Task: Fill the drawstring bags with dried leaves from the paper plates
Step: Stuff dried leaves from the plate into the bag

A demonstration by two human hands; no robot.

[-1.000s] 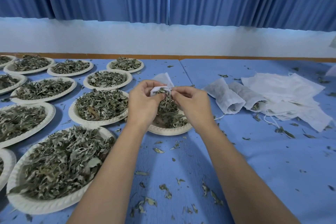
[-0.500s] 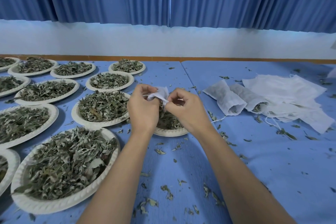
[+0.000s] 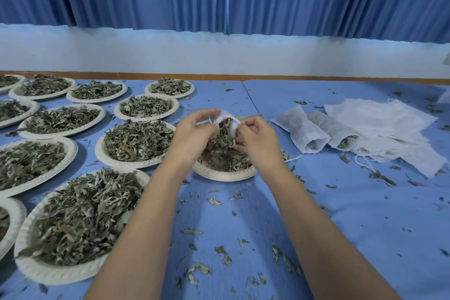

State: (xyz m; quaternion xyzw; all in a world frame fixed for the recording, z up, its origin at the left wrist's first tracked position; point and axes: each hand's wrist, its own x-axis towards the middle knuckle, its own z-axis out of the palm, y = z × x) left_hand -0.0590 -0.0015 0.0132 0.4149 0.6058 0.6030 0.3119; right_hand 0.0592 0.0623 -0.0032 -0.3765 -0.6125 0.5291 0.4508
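A small white drawstring bag (image 3: 227, 118) is held open above a paper plate (image 3: 225, 174) at the table's middle. My left hand (image 3: 194, 134) pinches the bag's left rim. My right hand (image 3: 255, 141) pinches the right rim, its fingers curled by a clump of dried leaves (image 3: 222, 140) that hangs from the bag's mouth down to the plate. Most of the bag is hidden behind my hands.
Several paper plates heaped with dried leaves (image 3: 136, 141) cover the left half of the blue table. Two filled bags (image 3: 300, 129) lie at right beside a pile of flat white bags (image 3: 389, 129). Loose leaf bits litter the cloth (image 3: 219, 251).
The bag's mouth has been pulled wider between my hands, and a clump of leaves now shows at its opening. Both hands stay over the same plate.
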